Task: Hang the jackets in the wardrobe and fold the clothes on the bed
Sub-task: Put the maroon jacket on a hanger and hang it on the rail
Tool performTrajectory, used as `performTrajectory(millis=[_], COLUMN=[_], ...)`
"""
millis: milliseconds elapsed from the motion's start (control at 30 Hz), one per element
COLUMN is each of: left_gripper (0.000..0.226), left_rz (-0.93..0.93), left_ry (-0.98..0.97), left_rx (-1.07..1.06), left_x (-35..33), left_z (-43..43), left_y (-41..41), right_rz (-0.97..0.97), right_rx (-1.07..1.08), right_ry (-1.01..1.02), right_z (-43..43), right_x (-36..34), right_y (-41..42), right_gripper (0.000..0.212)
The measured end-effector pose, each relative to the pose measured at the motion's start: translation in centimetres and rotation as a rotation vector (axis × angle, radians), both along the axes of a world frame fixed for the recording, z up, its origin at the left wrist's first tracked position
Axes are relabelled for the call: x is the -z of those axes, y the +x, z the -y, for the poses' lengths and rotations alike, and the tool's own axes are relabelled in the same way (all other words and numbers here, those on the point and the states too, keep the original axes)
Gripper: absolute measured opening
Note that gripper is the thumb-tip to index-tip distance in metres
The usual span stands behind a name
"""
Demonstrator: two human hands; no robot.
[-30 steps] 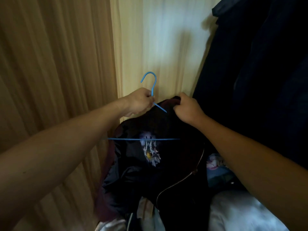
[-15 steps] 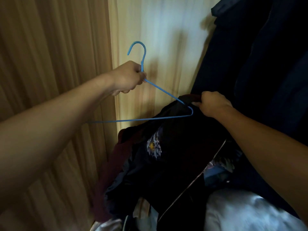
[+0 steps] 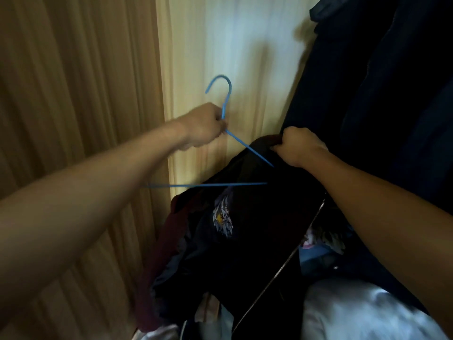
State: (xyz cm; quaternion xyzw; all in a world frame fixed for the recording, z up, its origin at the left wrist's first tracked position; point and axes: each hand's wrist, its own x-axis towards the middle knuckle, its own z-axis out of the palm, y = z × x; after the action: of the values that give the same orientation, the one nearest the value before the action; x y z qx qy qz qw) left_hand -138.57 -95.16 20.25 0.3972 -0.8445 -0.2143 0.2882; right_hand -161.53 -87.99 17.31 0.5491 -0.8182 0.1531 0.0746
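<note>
Head view: left hand [image 3: 204, 126] grips blue wire hanger [image 3: 247, 148] at its neck; right hand [image 3: 297, 147] pinches black zip jacket [image 3: 245, 231] collar, hanger arm tucked inside.

Readable markings: I am finding none.

I am scanning the head view and am reading no text, label, brand name, number or sign on any surface. The only mark I am picking up is a pale, feathery emblem [image 3: 222, 218] with a yellow centre on the front of the dark jacket [image 3: 245, 253]. It is showing as a picture only, and motion blur is keeping its finer detail from resolving.
</note>
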Motion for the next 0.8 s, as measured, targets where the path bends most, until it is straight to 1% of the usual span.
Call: performTrajectory(millis=[100, 167, 233, 267, 300, 367, 433, 467, 500, 567, 633, 667, 700, 800], left_gripper=[0.024, 0.025, 0.021, 0.021, 0.024, 0.030, 0.035, 0.035, 0.032, 0.019, 0.014, 0.014, 0.013, 0.010], left_rz=[-0.009, -0.047, -0.100, -0.140, -0.184, -0.244, -0.298, -0.338, -0.392, -0.520, -0.574, -0.555, -0.524, -0.500], left_ry=[-0.046, -0.041, -0.005, 0.013, 0.030, 0.069, 0.130, 0.164, 0.201, 0.300, 0.412, 0.451, 0.471, 0.529], left_rx=[-0.046, -0.048, 0.003, 0.022, 0.031, 0.071, 0.109, 0.122, 0.140, 0.171, 0.191, 0.206, 0.221, 0.214], left_x=[3.1, 5.6, 8.4, 9.5, 10.5, 11.6, 12.1, 12.3, 12.2, 12.2, 12.5, 12.6, 12.6, 13.1], left_z=[0.1, 0.0, -0.3, -0.3, -0.1, 0.8, 1.3, 1.3, 1.1, 0.8, 0.8, 0.7, 0.7, 1.8], left_y=[-2.2, -3.6, -5.0, -5.4, -5.4, -4.7, -3.7, -3.4, -3.1, -3.0, -2.5, -2.3, -2.0, -1.1], right_rz=[0.141, 0.304, 0.509, 0.560, 0.560, 0.459, 0.322, 0.315, 0.362, 0.415, 0.305, 0.259, 0.241, 0.153], right_rx=[-0.071, -0.114, -0.201, -0.253, -0.298, -0.361, -0.392, -0.446, -0.510, -0.579, -0.503, -0.470, -0.468, -0.501], right_ry=[-0.082, -0.158, -0.234, -0.223, -0.167, 0.051, 0.289, 0.346, 0.344, 0.248, 0.124, 0.080, 0.050, 0.012], right_z=[0.7, 1.1, 1.4, 1.2, 1.0, 0.8, 0.6, 0.6, 1.0, 1.6, 1.8, 1.9, 2.0, 1.9], right_x=[0.0, 0.4, 0.7, 0.8, 0.7, 0.9, 1.4, 1.8, 2.4, 3.5, 4.8, 5.6, 6.6, 9.0], right_y=[2.0, 3.4, 4.8, 5.4, 5.5, 4.3, 3.3, 3.2, 3.3, 4.4, 4.9, 4.8, 4.6, 4.2], right_gripper=[0.033, 0.029, 0.017, 0.013, 0.012, 0.015, 0.026, 0.030, 0.031, 0.036, 0.058, 0.068, 0.073, 0.064])
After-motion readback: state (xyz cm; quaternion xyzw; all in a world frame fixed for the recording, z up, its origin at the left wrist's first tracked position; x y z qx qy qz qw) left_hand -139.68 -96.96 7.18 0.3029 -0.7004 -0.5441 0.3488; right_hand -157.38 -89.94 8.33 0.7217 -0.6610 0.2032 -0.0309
